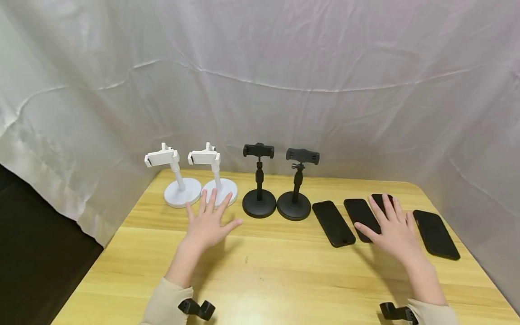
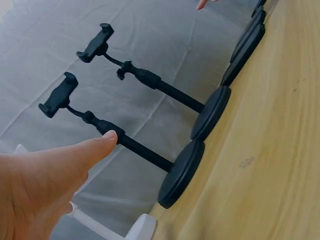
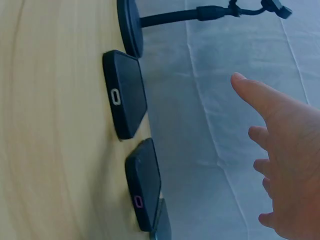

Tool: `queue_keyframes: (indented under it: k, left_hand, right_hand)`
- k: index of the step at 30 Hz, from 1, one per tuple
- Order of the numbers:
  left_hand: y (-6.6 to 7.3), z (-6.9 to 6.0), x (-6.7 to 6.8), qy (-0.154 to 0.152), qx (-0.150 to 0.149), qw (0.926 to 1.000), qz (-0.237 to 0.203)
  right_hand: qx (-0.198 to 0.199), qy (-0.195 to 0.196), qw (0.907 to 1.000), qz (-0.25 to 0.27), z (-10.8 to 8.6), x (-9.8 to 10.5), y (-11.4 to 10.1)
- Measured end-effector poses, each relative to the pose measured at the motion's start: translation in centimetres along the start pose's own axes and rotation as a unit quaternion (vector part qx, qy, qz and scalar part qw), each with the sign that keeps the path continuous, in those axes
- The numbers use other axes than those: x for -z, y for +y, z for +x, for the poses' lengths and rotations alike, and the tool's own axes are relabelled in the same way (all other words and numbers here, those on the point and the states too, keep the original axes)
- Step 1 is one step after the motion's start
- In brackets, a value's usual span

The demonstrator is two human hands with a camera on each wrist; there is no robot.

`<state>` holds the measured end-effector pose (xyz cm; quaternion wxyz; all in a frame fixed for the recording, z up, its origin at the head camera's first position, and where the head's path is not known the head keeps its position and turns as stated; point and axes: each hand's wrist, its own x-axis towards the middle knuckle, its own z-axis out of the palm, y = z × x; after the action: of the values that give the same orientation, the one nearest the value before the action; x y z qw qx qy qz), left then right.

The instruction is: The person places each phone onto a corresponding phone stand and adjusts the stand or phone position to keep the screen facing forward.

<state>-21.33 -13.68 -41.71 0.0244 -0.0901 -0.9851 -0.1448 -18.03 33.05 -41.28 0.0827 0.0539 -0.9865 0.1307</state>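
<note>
My left hand (image 1: pixel 206 229) hovers with spread fingers over the table, just in front of a white phone stand (image 1: pixel 219 189). Another white phone stand (image 1: pixel 183 192) is to its left. Two black phone stands, one (image 1: pixel 259 203) nearer the middle and one (image 1: pixel 294 205) beside it, stand upright right of that hand; their clamps are empty. My right hand (image 1: pixel 394 232), fingers apart, is held above the smartphones and partly hides two, a middle one (image 1: pixel 359 215) and a farther one (image 1: pixel 378 198). A smartphone (image 1: pixel 334 223) lies to its left, another (image 1: pixel 436 234) to its right.
The wooden table (image 1: pixel 260 280) has its back edge against a pale hanging curtain (image 1: pixel 260 90), which also closes off both sides. Black camera mounts (image 1: pixel 197 309) sit on both wrists. A dark area (image 1: pixel 36 225) lies beyond the table's left edge.
</note>
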Motion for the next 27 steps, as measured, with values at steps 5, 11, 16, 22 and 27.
queue_keyframes:
  k: [5, 11, 16, 22, 27]
  left_hand:
    - [-0.1, -0.1, 0.6, 0.007, 0.002, 1.0, 0.004]
    - [-0.2, -0.4, 1.3, 0.024, -0.006, 0.9997, 0.006]
    - [-0.5, -0.9, 2.0, 0.035, -0.017, 0.999, 0.021]
    - [-1.5, -1.4, 3.5, 0.079, -0.045, 0.9944, 0.055]
    - [-2.5, -1.4, 5.3, 0.128, -0.064, 0.9869, 0.075]
  right_hand:
    - [-0.01, 0.002, 0.9999, -0.006, 0.0, 0.8, 0.3]
    - [-0.02, -0.001, 0.9997, -0.009, -0.1, 1.5, 0.7]
    - [-0.022, 0.011, 0.9994, -0.025, -0.1, 2.0, 1.5]
    - [-0.009, 0.041, 0.9983, -0.041, -0.4, 2.4, 3.2]
    - [-0.008, 0.065, 0.9965, -0.053, -0.5, 3.1, 4.6]
